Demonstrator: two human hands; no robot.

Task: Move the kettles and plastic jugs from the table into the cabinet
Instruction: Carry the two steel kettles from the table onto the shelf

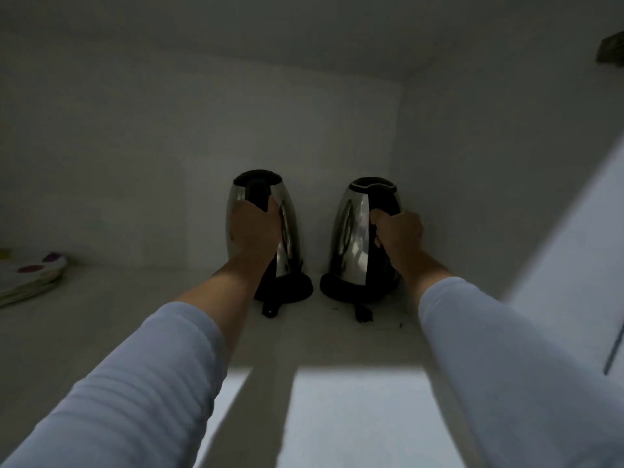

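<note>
Two shiny steel kettles with black lids, handles and round bases stand side by side on a dim white cabinet shelf (135,325), close to the back wall. My left hand (253,231) is wrapped around the black handle of the left kettle (290,231). My right hand (400,234) grips the handle of the right kettle (351,238). Both kettles stand upright on their bases, a small gap between them. A short black cord end lies in front of each base. No plastic jug is in view.
A stack of plates with coloured dots (30,275) lies on the shelf at the far left. The cabinet's right wall (506,163) is close beside the right kettle. A pale door or panel edge (580,265) slants across the right side.
</note>
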